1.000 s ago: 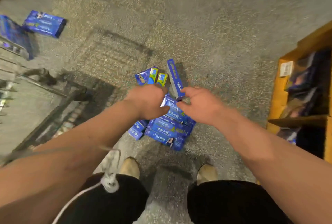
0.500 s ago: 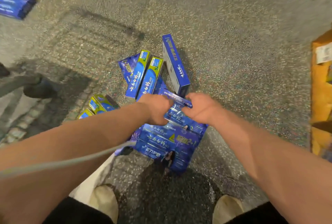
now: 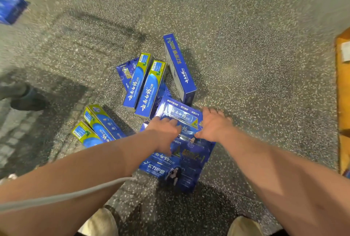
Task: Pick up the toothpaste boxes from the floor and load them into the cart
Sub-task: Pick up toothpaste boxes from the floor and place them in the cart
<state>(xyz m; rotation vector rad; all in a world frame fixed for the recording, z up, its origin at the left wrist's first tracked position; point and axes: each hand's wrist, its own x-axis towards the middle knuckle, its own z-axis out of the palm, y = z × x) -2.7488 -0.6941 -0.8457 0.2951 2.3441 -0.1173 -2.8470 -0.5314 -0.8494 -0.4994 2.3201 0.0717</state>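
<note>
Hands meet on a glossy blue flat carton [image 3: 180, 117] atop the toothpaste boxes [image 3: 145, 86] heaped on speckled terrazzo floor [image 3: 246, 65]: left hand [image 3: 166, 133] and right hand [image 3: 214, 124] press its edges, fingers curled around it.

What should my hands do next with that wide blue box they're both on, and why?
Probably close both hands on the wide blue box and lift it. The left hand and the right hand already rest on its two sides, and it lies on top of another wide pack, so it looks free to come up first. Whether either grip has closed yet is unclear.
</note>
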